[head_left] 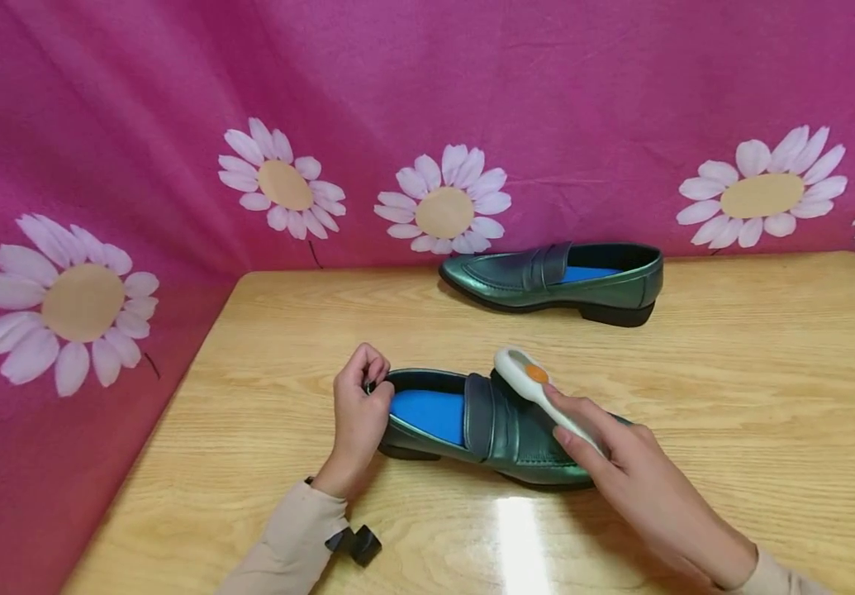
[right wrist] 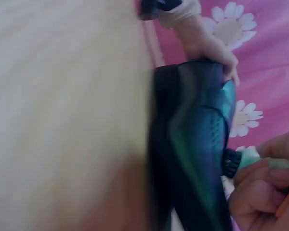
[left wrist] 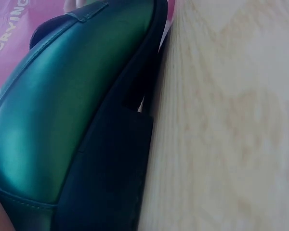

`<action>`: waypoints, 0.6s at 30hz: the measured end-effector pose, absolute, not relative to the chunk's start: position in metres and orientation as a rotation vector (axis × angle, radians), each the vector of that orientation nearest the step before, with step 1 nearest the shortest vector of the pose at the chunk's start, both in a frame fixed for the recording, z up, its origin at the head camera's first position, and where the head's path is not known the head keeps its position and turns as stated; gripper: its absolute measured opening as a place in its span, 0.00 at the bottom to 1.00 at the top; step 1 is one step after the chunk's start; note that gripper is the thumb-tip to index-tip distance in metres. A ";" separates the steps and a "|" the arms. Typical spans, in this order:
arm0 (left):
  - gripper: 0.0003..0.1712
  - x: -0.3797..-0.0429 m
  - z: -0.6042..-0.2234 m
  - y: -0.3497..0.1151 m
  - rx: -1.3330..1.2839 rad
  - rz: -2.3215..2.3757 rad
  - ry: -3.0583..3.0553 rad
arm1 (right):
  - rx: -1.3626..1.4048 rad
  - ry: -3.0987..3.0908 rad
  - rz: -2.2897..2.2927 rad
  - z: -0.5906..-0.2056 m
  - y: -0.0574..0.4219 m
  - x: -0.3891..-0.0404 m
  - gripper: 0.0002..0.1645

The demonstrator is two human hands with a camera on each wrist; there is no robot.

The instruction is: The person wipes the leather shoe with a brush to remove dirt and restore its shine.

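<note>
A dark green metallic loafer (head_left: 486,421) with a blue insole lies on the wooden table, its toe to the right. At the heel, my left hand (head_left: 362,405) grips the shoe's back rim between thumb and curled fingers. My right hand (head_left: 631,467) holds a white shoe brush (head_left: 520,372) with an orange spot by its handle. The brush's dark bristles touch the loafer's upper, just ahead of the strap. In the left wrist view the heel block (left wrist: 106,163) and green side fill the left half. The right wrist view shows the bristles (right wrist: 230,162) against the shoe.
The matching loafer (head_left: 553,281) stands at the table's back edge, toe to the left. A pink cloth (head_left: 583,107) with white daisies hangs behind and to the left of the table (head_left: 286,314). A black strap piece (head_left: 356,544) is on the left sleeve.
</note>
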State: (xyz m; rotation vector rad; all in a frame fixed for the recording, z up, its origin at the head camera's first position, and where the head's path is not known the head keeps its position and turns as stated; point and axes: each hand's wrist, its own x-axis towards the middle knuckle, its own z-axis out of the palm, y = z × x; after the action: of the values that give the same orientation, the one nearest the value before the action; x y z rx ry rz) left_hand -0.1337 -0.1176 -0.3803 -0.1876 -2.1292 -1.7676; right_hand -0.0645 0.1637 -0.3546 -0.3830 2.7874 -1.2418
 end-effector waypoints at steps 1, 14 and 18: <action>0.13 -0.133 -0.380 -0.118 -0.178 -1.768 -2.128 | -0.406 2.786 -1.256 -0.354 0.161 -0.068 0.28; 0.13 -0.134 -0.384 -0.120 -0.203 -1.778 -2.109 | -0.339 2.736 -1.117 -0.355 0.164 -0.048 0.30; 0.13 -0.134 -0.382 -0.119 -0.218 -1.783 -2.096 | -0.332 2.851 -1.058 -0.371 0.156 -0.018 0.31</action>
State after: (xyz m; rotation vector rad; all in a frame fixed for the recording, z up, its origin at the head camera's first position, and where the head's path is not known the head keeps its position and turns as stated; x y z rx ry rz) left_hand -0.1338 -0.1188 -0.3821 -0.2176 -2.0956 -1.7831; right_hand -0.0179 0.1560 -0.3714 -0.3321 2.8515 -1.0576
